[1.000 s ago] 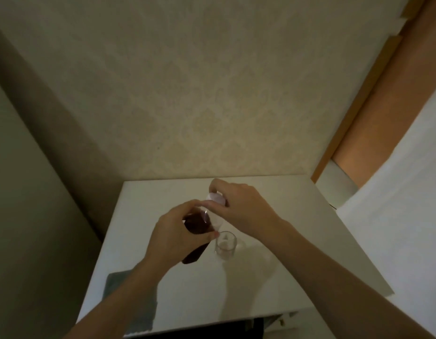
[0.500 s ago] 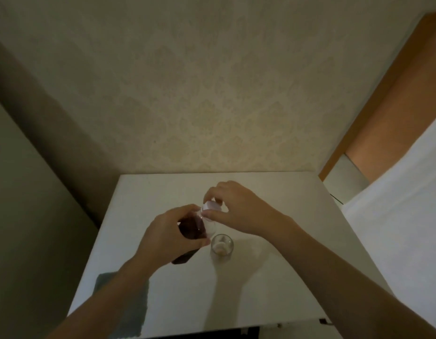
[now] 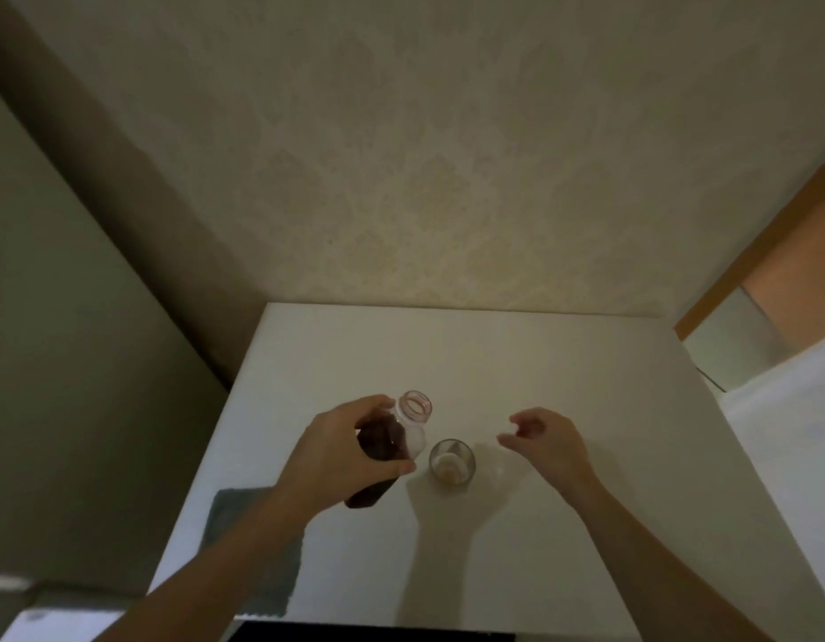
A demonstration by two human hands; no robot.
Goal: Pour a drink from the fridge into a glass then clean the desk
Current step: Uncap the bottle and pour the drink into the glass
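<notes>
My left hand (image 3: 336, 451) grips a clear bottle (image 3: 392, 437) of dark red drink, tilted up and to the right over the white desk (image 3: 540, 359). The bottle's mouth is uncapped and faces up. A small clear glass (image 3: 452, 461) stands upright on the desk just right of the bottle, apart from both hands. My right hand (image 3: 544, 440) hovers to the right of the glass with its fingers loosely curled. The cap is not visible; its palm side is hidden.
A grey cloth (image 3: 253, 544) lies flat on the desk's front left corner, partly under my left forearm. A patterned wall stands behind the desk, a darker wall to the left. An orange door frame (image 3: 762, 243) and a white surface (image 3: 790, 437) lie to the right.
My right hand has left the bottle's top and moved right, past the glass. The bottle's mouth is now bare. The left hand keeps its hold on the bottle.
</notes>
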